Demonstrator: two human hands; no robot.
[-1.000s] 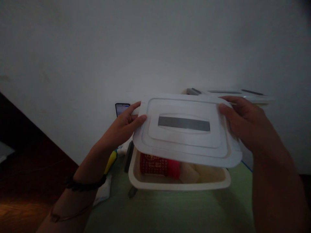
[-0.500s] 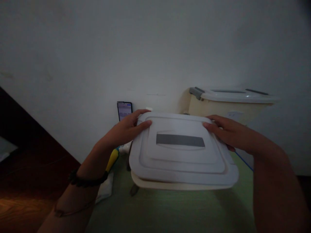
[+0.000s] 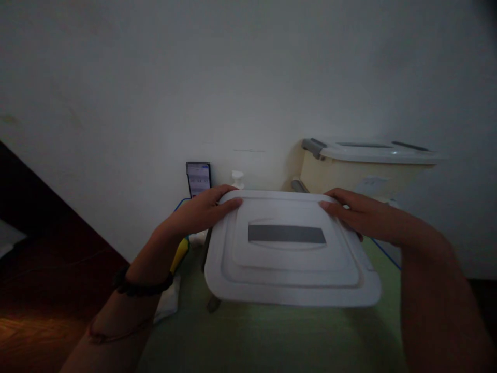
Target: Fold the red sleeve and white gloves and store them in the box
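A white plastic box lid with a grey strip across its middle is between my hands, over the green tabletop. My left hand grips its far left corner, thumb on top and fingers at the edge. My right hand grips the far right corner the same way. The lid hides whatever lies beneath it; in this view I cannot tell how it sits on the box below. A small dark grey piece shows beside its near left corner.
Behind on the right stands a cream storage box with a white lid and grey latches. A phone leans against the wall, near a white knobbed object. A yellow handle and a white cloth lie left.
The lid's far edge has come down and slightly towards me, with both hands still on it. The pale rim under its near edge is now hidden, and more of the white knobbed object shows.
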